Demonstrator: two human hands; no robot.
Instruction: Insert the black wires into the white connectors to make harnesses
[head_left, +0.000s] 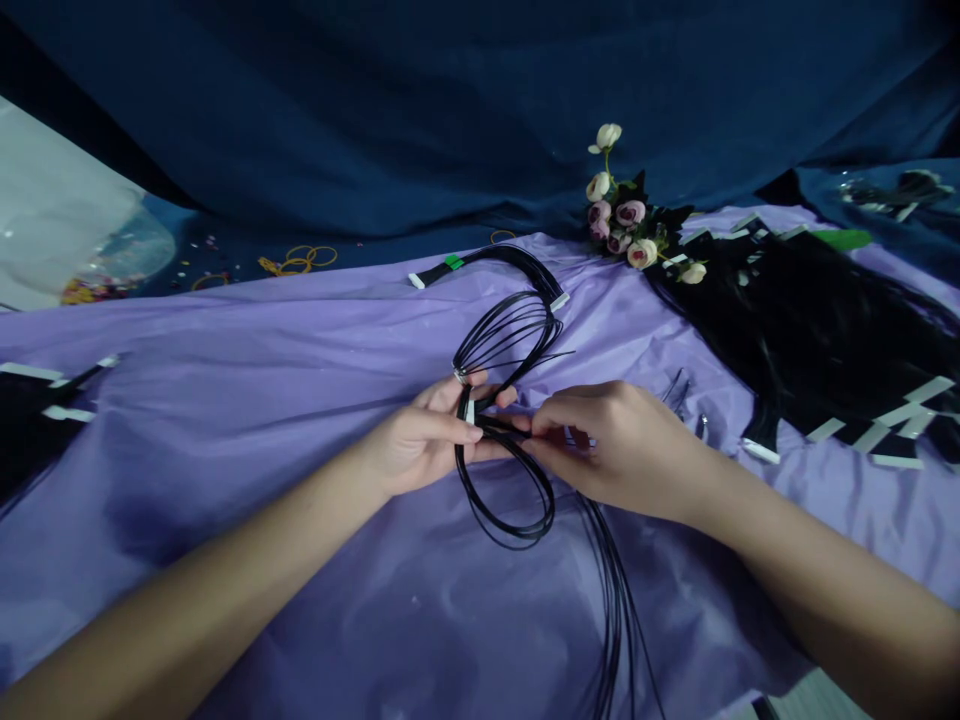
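My left hand (442, 430) is closed around a bundle of thin black wires (517, 530), looped above and below the fingers. White pieces, one like a connector (459, 375), show at the grip. Close on the right, my right hand (607, 440) has thumb and fingers pinched on the same wires. From under it the loose wire ends (611, 590) hang toward the bottom of the view. Just beyond the upper loop lies a curved black cable (517, 258) with white ends and a green band.
A purple cloth (262, 400) covers the table. Many black cables (817, 320) with white ends are piled at the right; more black cables (30, 420) lie at the left edge. Artificial flowers (622, 215), yellow rubber bands (300, 260) and small metal tools (679, 395) are about.
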